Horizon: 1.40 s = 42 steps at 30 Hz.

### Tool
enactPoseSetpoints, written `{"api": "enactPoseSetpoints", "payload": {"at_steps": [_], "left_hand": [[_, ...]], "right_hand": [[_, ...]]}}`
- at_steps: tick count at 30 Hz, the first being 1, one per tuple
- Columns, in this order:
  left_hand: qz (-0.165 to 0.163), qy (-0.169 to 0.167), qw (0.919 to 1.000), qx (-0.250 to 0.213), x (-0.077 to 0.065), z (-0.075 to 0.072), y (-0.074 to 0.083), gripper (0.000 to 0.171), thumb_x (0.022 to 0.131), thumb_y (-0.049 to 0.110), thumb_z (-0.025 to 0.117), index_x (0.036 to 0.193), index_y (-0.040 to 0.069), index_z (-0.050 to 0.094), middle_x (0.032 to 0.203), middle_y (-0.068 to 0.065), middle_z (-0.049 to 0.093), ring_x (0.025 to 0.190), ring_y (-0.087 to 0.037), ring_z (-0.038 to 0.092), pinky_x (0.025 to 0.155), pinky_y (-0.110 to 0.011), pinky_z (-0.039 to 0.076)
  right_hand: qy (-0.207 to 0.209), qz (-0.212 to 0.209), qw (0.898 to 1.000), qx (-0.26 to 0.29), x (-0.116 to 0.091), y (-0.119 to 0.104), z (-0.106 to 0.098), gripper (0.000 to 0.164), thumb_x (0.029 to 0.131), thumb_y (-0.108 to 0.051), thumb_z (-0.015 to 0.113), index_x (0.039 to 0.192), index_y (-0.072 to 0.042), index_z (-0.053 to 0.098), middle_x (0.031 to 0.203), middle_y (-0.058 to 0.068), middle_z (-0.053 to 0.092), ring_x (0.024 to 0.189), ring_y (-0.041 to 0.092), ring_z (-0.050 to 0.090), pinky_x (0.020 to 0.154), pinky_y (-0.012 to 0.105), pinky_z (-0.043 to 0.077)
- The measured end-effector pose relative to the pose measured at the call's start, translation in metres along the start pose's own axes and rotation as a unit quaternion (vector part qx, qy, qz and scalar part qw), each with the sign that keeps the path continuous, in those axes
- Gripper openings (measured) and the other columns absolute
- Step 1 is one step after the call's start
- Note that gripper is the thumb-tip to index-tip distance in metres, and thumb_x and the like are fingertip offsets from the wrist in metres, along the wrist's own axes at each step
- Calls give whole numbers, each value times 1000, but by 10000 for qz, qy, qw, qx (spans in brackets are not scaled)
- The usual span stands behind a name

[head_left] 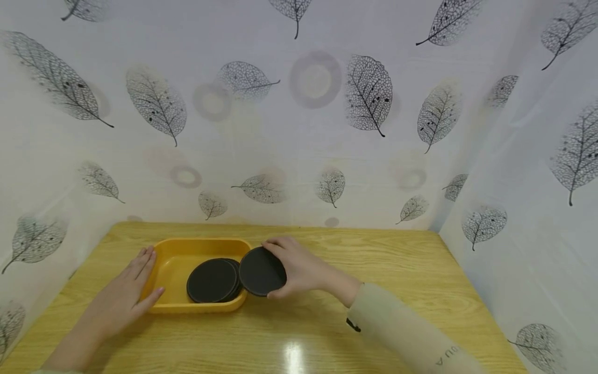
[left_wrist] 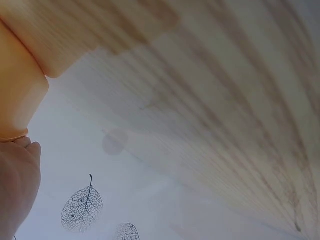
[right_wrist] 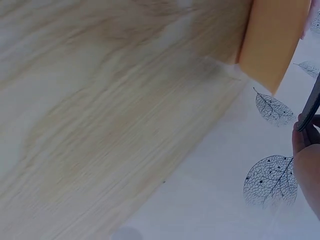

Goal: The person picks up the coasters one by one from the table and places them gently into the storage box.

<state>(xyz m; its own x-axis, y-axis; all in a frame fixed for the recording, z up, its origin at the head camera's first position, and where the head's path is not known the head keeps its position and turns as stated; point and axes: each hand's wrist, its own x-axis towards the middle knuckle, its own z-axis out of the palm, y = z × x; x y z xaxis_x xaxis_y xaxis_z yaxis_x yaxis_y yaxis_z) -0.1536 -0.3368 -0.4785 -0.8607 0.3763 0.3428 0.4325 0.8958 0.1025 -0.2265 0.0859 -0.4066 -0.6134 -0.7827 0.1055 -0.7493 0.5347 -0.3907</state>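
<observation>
My right hand [head_left: 299, 265] grips a black round coaster [head_left: 262, 271] by its edge, thumb at the near side and fingers at the far side. That coaster overlaps the right end of a yellow tray [head_left: 161, 306] in the head view. In the right wrist view the held coaster [right_wrist: 311, 107] shows edge-on at the right. More black coasters [head_left: 212, 280] lie overlapping in the right part of the tray. At the tray's left end, my left hand [head_left: 119, 291] rests against the rim with fingers straight and the thumb reaching over the front corner.
The tray stands on a wood-grain table [head_left: 374, 311], toward its far left. A white curtain [head_left: 289, 156] printed with grey leaves hangs along the back and sides of the table.
</observation>
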Motion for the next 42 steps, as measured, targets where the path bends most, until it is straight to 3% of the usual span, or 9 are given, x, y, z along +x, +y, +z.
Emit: {"api": "enactPoseSetpoints", "payload": {"at_steps": [6, 15, 22, 27, 33, 42], "left_hand": [[29, 31, 10000, -6, 0, 1, -1, 81, 105, 35, 62, 160, -15, 30, 173, -30, 20, 166, -12, -10, 126, -10, -15], [-1, -18, 10000, -5, -1, 2, -2, 81, 105, 35, 63, 160, -15, 29, 174, -29, 18, 167, -19, -6, 125, -10, -16], [-19, -25, 10000, -9, -2, 1, -1, 81, 105, 34, 63, 160, -15, 30, 173, -30, 19, 166, -13, -9, 125, -10, -16], [-24, 4, 10000, -33, -1, 1, -1, 80, 105, 34, 63, 159, -16, 31, 173, -30, 20, 165, -9, -12, 125, -10, -16], [-12, -16, 10000, -57, 1, -1, 0, 81, 105, 35, 63, 159, -15, 31, 173, -30, 20, 166, -13, -10, 125, -10, -15], [27, 49, 10000, -68, 0, 0, -1, 82, 104, 34, 64, 160, -16, 30, 170, -34, 26, 166, -11, -10, 125, -10, -15]], "right_hand": [[-120, 92, 9999, -82, 30, -10, 2, 110, 77, -46, 90, 164, -4, 38, 162, 14, 45, 146, 30, 45, 119, 43, 49], [-259, 151, 9995, -101, 68, -23, 15, 109, 82, -51, 86, 166, -7, 34, 165, 13, 40, 150, 28, 39, 122, 37, 46], [-356, 271, 9988, -197, 92, -31, 32, 108, 83, -55, 85, 166, -7, 35, 165, 12, 41, 149, 26, 40, 123, 31, 43], [-404, 273, 9982, -359, 102, -35, 45, 109, 82, -57, 85, 165, -7, 36, 163, 12, 42, 148, 25, 40, 123, 29, 42], [-518, 303, 9968, -534, 106, -37, 58, 109, 82, -58, 84, 166, -9, 34, 163, 11, 41, 147, 24, 40, 121, 27, 44], [-638, 206, 9891, -1311, 109, -40, 69, 108, 84, -66, 79, 166, -12, 35, 164, 7, 43, 148, 21, 43, 122, 28, 44]]}}
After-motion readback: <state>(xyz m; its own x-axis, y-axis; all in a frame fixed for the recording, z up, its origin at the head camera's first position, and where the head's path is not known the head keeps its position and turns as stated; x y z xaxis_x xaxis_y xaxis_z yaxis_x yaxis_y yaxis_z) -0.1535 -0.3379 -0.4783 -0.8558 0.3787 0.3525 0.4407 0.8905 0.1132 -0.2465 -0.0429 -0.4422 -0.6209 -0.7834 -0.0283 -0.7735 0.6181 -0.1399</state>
